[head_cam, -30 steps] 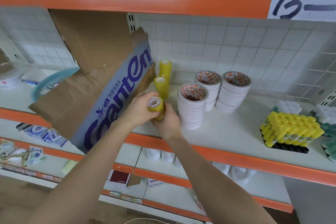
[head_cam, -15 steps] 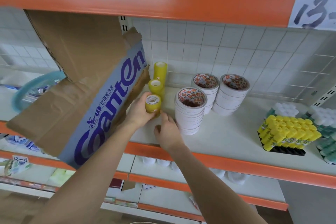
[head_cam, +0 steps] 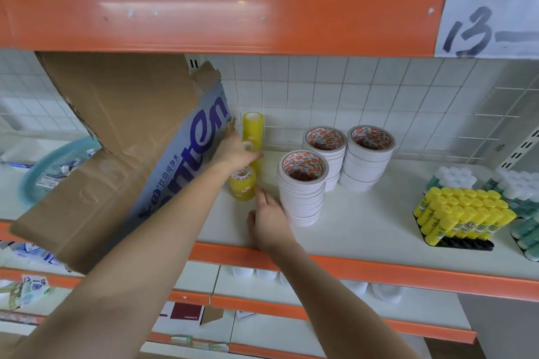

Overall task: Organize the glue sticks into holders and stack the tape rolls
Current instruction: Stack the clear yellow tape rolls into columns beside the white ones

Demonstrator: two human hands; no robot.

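Tape-stacking step: left hand reaches to the middle yellow tape stack, fingers curled round it beside the tall rear yellow tape stack and the cardboard box, while the front yellow tape stack stands free on the shelf. Right hand rests flat and relaxed on the shelf, holding nothing, between the front yellow stack and the nearest white tape stack. Glue sticks already sit in their black holder at the far right; next move likely needs the yellow stacks lined up or merged without toppling them.
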